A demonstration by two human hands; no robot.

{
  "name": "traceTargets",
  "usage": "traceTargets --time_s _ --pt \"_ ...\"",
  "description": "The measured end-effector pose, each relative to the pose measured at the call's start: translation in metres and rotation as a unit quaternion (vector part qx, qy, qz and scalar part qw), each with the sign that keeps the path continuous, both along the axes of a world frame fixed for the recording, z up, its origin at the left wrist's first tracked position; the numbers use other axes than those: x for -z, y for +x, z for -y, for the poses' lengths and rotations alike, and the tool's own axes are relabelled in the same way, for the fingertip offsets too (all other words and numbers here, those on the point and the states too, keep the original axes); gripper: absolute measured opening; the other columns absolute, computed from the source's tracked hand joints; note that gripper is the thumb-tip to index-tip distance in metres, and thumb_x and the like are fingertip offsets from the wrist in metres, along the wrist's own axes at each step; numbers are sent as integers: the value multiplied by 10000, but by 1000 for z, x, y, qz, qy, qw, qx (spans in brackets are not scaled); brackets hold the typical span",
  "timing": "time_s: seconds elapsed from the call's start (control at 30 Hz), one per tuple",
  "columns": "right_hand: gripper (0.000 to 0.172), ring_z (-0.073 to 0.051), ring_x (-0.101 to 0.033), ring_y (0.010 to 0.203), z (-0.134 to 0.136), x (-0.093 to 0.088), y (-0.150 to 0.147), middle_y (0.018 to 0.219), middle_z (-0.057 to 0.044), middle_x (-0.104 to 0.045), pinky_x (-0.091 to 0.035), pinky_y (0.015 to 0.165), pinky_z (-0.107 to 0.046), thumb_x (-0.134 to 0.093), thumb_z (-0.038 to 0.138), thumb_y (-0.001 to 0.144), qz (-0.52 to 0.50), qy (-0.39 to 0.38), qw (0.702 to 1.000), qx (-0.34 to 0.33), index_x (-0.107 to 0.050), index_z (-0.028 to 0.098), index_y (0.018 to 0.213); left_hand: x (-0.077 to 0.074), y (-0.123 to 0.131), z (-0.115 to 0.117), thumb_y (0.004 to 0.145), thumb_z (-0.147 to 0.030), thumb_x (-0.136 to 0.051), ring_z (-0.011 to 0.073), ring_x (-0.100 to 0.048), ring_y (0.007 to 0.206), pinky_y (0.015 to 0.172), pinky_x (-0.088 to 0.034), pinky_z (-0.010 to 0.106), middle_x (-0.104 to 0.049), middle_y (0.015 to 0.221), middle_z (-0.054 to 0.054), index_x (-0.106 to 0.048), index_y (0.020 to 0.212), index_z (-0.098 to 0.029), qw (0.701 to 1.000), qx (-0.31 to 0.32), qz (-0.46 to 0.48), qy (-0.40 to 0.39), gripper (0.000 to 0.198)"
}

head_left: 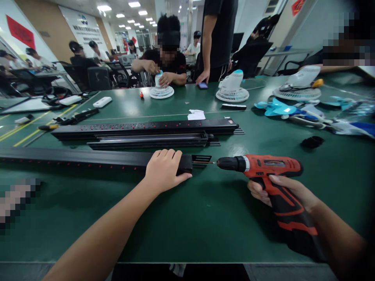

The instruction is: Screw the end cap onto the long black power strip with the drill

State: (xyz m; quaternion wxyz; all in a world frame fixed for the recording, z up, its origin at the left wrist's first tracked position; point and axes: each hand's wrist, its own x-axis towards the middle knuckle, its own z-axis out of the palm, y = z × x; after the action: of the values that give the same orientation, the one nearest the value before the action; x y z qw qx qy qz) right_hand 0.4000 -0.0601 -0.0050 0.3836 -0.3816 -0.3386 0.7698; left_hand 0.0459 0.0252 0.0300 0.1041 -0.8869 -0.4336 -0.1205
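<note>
At nine o'clock of the view, a long black power strip (pixel 73 158) comes in from the left edge of the green table (pixel 205 218) and ends just right of centre. The left hand (pixel 164 168) lies palm down on the strip's right end. Its fingers curl over the far edge and its thumb runs along the near side, clasping the strip against the table. At three o'clock from that hand, a slotted end bracket (pixel 201 159) sticks out of the strip. Further right, a red and black cordless drill (pixel 263 167) is held level, with its bit (pixel 209 162) pointing to nine o'clock. Whether the tip touches the bracket or sits just beside it cannot be told. The right hand (pixel 283 191) is clenched around the drill's grip.

At twelve o'clock from the left hand, two more black strips (pixel 146 127) lie parallel on the table. At one o'clock, well beyond them, a white desk fan (pixel 232 88) stands near another person's hand (pixel 202 77).
</note>
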Motion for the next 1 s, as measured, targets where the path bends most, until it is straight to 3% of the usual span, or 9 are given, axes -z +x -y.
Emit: traceTargets --time_s 0.47,1.0 --pt "361 -129 -420 610 0 4 4 773 -61 -533 -422 541 -247 -625 466 840 -22 12 1000 -19 -721 119 857 1 0 -1 841 -698 -531 299 -596 970 881 -421 435 -649 1042 111 -567 1163 -174 1000 0 -7 12 617" --pt "365 -121 -412 597 -1 2 1 724 -50 -515 -413 505 -220 -680 469 790 -23 -15 1000 -9 -733 113 848 2 -1 -1 839 -696 -535 303 -594 974 886 -417 443 -646 1031 114 -568 1166 -171 1000 1 -2 12 619"
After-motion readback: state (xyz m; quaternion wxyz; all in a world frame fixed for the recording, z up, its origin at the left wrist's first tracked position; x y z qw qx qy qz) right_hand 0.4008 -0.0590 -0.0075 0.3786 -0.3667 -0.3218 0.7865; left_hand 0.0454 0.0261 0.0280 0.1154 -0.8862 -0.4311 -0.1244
